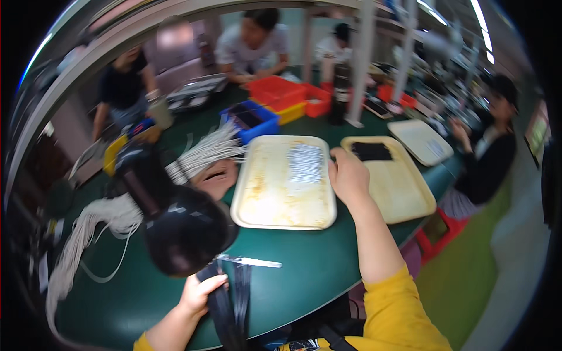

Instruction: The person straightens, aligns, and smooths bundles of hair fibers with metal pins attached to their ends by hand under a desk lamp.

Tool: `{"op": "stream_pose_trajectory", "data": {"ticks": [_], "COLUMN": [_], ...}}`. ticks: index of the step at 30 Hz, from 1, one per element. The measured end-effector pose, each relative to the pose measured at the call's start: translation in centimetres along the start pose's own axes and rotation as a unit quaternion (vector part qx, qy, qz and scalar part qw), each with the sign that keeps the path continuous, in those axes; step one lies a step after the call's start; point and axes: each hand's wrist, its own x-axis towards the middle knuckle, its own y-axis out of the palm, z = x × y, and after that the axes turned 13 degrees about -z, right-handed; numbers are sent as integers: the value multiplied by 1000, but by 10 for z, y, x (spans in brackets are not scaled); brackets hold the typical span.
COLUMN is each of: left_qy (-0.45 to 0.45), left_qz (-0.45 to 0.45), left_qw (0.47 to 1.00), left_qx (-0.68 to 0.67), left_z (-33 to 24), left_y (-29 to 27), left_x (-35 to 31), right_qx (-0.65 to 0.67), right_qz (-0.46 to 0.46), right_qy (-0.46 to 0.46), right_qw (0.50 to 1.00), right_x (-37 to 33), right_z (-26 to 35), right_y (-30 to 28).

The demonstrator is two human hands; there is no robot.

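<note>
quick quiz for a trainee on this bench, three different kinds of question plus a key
1. What does the left hand hold?
2. True or false: the blue bin stands left of the red bins.
3. The right hand is at the edge of a pale tray bearing: (a) a bottle, (b) thin white pieces, (c) coiled cord?

Key: 1. Black strips; 2. True; 3. b
</note>
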Motion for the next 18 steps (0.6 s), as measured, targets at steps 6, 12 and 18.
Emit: {"op": "stream_pose_trajectory", "data": {"ticks": [6, 12, 18], "left_qy": [12, 16, 0], "left_qz": [2, 17, 22], "left_qw": [1000, 1000, 1000], "left_qx": [10, 6, -4], "left_z": [-4, 0, -2], "left_y": [3, 1, -1], "left_x": [-3, -1, -2], "right_qx": [263, 245, 271], "right_qz": [194, 313, 316], "right_qy": [-208, -346, -291], "right_qw": [922, 850, 861], "right_x": [-58, -97, -111], "right_z": [108, 131, 140], "right_y": [9, 33, 46]}}
